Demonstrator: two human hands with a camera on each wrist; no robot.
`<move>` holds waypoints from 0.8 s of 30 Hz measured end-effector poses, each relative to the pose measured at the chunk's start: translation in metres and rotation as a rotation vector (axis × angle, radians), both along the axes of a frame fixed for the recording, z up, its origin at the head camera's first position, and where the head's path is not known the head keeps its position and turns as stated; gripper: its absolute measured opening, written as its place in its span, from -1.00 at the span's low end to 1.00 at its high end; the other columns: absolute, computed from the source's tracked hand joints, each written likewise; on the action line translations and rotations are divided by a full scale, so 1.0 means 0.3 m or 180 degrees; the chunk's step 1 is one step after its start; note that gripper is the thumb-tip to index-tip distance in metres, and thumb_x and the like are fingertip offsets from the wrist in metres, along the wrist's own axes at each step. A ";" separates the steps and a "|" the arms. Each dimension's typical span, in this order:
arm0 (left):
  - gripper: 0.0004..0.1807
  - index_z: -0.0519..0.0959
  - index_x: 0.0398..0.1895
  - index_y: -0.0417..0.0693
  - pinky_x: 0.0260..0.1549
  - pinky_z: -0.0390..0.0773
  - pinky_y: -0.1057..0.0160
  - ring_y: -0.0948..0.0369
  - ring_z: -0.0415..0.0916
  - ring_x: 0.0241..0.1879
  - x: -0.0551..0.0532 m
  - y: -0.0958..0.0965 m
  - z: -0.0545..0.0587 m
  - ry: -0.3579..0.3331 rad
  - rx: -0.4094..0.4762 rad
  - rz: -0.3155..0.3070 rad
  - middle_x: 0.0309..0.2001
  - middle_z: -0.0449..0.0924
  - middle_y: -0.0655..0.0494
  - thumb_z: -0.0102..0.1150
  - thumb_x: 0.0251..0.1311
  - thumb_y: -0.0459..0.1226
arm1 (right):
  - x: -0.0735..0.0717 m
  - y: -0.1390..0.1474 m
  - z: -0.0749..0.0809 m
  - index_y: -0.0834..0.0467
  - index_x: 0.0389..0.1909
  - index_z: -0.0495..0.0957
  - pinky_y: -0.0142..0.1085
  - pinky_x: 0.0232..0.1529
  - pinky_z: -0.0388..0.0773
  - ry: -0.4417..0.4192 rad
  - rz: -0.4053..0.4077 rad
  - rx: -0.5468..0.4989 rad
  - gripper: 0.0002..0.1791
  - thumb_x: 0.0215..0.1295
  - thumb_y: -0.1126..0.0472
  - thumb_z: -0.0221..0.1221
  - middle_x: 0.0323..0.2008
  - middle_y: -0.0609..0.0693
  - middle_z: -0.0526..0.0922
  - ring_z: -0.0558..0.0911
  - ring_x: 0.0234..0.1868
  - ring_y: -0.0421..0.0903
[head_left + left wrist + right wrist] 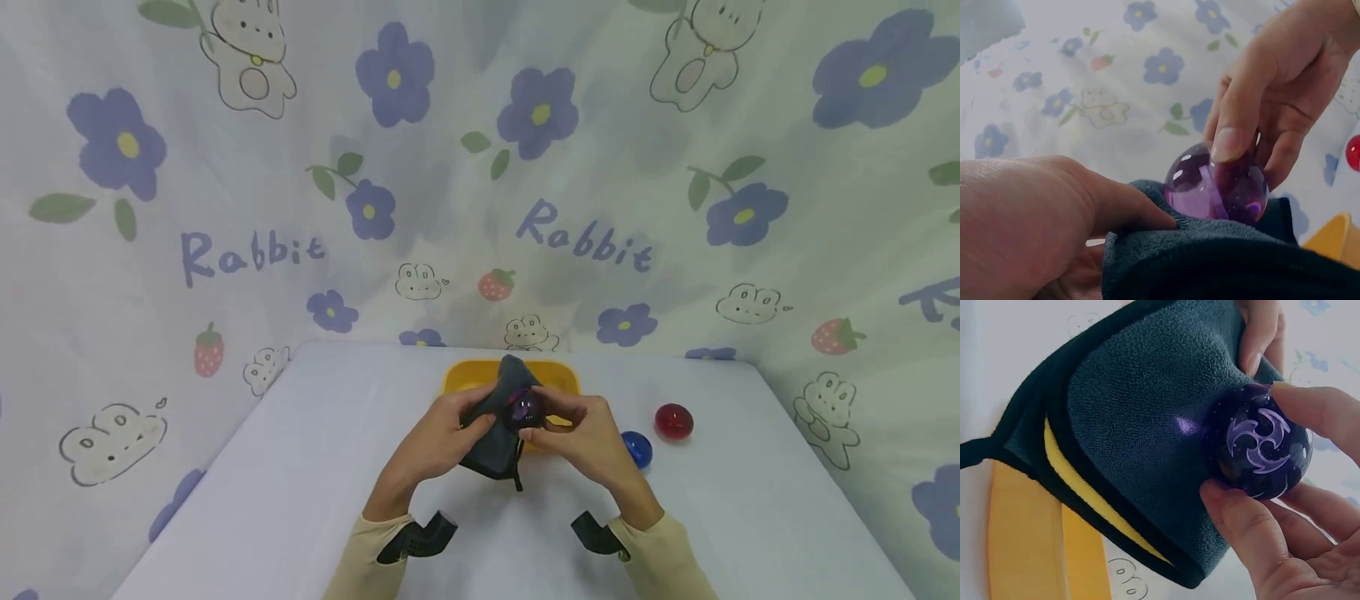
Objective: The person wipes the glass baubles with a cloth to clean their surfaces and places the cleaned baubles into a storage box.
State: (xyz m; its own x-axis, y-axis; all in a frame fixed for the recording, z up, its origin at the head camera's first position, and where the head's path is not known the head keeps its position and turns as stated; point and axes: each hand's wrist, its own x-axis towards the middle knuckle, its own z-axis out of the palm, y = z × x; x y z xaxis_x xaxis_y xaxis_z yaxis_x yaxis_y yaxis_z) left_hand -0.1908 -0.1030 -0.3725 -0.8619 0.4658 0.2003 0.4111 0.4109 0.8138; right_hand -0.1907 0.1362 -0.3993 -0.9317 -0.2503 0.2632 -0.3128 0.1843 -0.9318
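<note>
Between the thumb and fingers of my right hand [581,429] is a clear purple ball [1263,444] with a pale swirl emblem inside. The ball touches a dark grey-green cloth [1141,412] with black edging and a hanging loop. My left hand [446,433] grips this cloth, thumb on top, its other fingers partly hidden behind the fabric. In the left wrist view the purple ball [1216,187] rests against the fold of the cloth [1197,250]. Both hands are raised in front of a yellow container [461,375].
To the right on the white table [315,500] lie a blue ball [637,448] and a red ball [673,422]. A printed curtain [465,183] with flowers and rabbits hangs behind and at the sides. The yellow container stands near the table's back edge.
</note>
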 end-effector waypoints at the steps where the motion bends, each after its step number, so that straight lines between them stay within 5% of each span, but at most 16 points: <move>1: -0.43 0.34 0.53 -0.15 0.12 0.68 0.08 0.07 0.64 0.09 0.000 -0.002 -0.001 -0.0022 0.0007 -0.0021 0.38 0.52 -0.17 0.05 0.48 -0.28 | 0.002 -0.001 -0.001 0.20 0.29 0.60 -0.22 0.06 0.69 0.0005 0.0000 -0.0016 -0.34 0.12 0.21 0.50 0.25 0.16 0.67 0.70 0.22 0.15; 7: -0.43 0.34 0.53 -0.16 -0.01 0.71 0.25 0.11 0.69 0.00 0.003 -0.012 -0.001 -0.0149 0.0105 -0.0059 0.30 0.58 -0.18 0.04 0.49 -0.30 | 0.007 -0.011 -0.013 0.17 0.27 0.62 -0.26 0.02 0.71 0.0160 -0.0018 -0.0119 -0.37 0.12 0.22 0.50 0.20 0.17 0.71 0.72 0.18 0.13; 24: -0.45 0.37 0.48 -0.25 -0.12 0.73 0.30 0.10 0.75 -0.08 0.013 -0.017 0.015 -0.0310 0.0235 -0.0081 0.09 0.72 -0.23 0.05 0.47 -0.31 | 0.011 -0.035 -0.032 0.21 0.28 0.61 -0.34 0.08 0.66 0.0432 -0.0367 -0.0321 -0.36 0.11 0.29 0.49 0.19 0.15 0.72 0.72 0.17 0.12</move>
State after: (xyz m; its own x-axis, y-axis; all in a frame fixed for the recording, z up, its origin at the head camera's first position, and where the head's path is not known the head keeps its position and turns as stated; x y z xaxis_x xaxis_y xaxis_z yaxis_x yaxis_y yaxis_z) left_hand -0.1868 -0.1082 -0.3681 -0.8670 0.4749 0.1508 0.3382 0.3387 0.8780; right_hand -0.1874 0.1258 -0.4088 -0.9070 -0.1102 0.4066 -0.4189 0.1340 -0.8981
